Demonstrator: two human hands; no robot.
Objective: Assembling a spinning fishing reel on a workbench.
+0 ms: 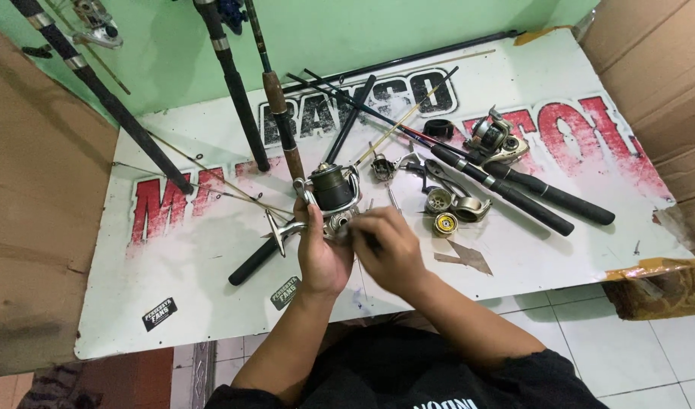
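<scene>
Left hand (pixel 322 254) grips the fishing reel (pixel 331 198); right hand (pixel 389 246) pinches its body.

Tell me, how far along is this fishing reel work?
Partly apart: small round reel parts already lie loose on the white board. In hand: the left hand holds the dark spinning reel while the right hand works at its body. A second reel lies untouched among the rods.

A fishing reel (pixel 334 198) is gripped by the left hand (pixel 321 254) and touched by the right hand (pixel 391 248) above a white board (pixel 196 265).
</scene>
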